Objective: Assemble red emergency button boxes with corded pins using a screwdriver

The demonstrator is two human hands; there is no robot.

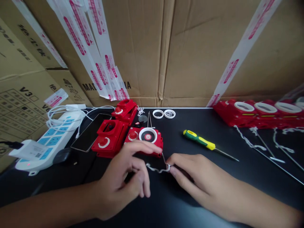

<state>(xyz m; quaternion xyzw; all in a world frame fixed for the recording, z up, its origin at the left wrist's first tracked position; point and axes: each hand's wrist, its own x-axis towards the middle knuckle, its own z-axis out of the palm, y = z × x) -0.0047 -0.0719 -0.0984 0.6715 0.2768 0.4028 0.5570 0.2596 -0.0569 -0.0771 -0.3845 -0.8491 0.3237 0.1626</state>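
Note:
A small red plastic case (159, 134) with a white ring, a dark round centre and a red knob lies flat in front of me. My left hand (125, 177) reaches over its near edge, index finger stretched out along the case, the other fingers loosely curled with nothing visible in them. Close to the case's near right corner, my right hand (192, 177) pinches the end of a white string (156, 170). A thin metal piece (163, 158) runs between the fingertips and that corner; whether it is fixed to the case is unclear.
Left of the case are more red housings (109, 139), a phone (91, 133) and a power strip (57, 136). White rings (169, 114) lie behind. A green-yellow screwdriver (199, 139) rests to the right, before a row of red units (256, 114). Cardboard boxes (142, 47) wall the back.

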